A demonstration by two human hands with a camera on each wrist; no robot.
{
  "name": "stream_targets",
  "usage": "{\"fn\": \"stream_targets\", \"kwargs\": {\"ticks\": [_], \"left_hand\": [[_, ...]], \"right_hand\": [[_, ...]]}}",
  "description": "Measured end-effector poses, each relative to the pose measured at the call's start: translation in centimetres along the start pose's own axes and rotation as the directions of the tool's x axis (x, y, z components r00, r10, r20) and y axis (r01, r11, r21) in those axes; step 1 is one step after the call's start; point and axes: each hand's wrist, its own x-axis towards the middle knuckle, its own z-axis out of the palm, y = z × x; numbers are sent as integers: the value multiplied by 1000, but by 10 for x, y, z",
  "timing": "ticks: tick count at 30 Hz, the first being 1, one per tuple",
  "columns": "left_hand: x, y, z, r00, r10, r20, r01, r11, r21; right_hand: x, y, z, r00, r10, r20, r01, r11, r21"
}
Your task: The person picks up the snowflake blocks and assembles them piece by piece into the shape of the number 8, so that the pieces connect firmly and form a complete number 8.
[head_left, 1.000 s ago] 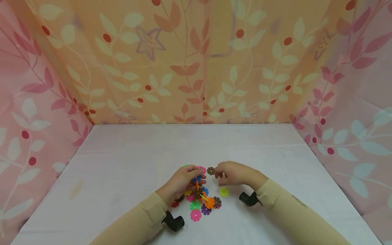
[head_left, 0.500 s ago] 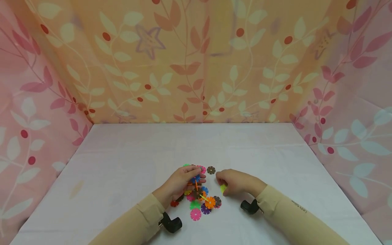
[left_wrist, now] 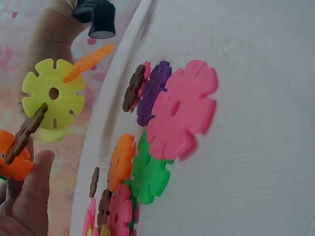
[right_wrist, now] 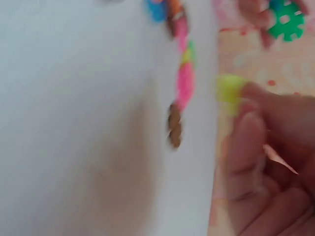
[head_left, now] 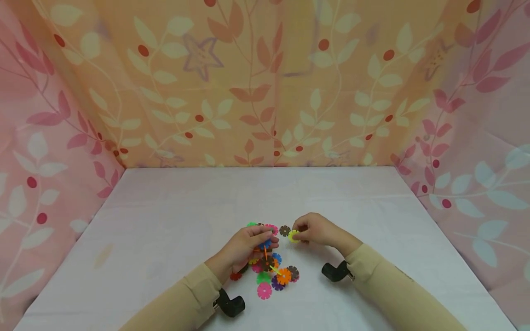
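In the head view my left hand (head_left: 244,246) holds a chain of joined snowflake building discs, with a blue disc (head_left: 264,243) at the fingers. In the left wrist view the chain includes a brown disc (left_wrist: 27,132), a yellow disc (left_wrist: 42,105) and an orange disc (left_wrist: 91,64) slotted at angles. A green disc (right_wrist: 288,24) also shows by the left hand in the right wrist view. To its right, my right hand (head_left: 318,230) pinches a separate yellow disc (head_left: 293,236) between thumb and fingers, raised off the table. That disc is blurred in the right wrist view.
Loose discs lie on the white table (head_left: 165,207) under and around the left hand: a pink disc (head_left: 264,290), a green disc (head_left: 263,278), a purple disc (head_left: 278,282) and several others. A brown disc (head_left: 285,231) lies between the hands. Patterned curtains (head_left: 265,92) surround the table.
My right hand has come down to the yellow disc on the table, picked it up and carried it up and leftward. The left hand stays nearly in place with the chain.
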Motion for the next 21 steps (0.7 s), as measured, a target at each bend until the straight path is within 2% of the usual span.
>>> {"fn": "stream_targets", "kwargs": {"ticks": [4, 9, 14, 21], "left_hand": [[0, -1, 1, 1000, -14, -2, 14, 1000, 10], [0, -1, 2, 1000, -18, 1, 18, 999, 30], [-2, 0, 2, 1000, -11, 6, 11, 999, 38], [-4, 1, 3, 1000, -1, 9, 1, 998, 64]], "right_hand": [[5, -11, 2, 998, -37, -48, 46, 979, 199], [5, -23, 7, 998, -49, -36, 58, 949, 311], [5, -27, 11, 998, -48, -31, 56, 939, 338], [5, -26, 11, 999, -50, 2, 46, 950, 309]]}}
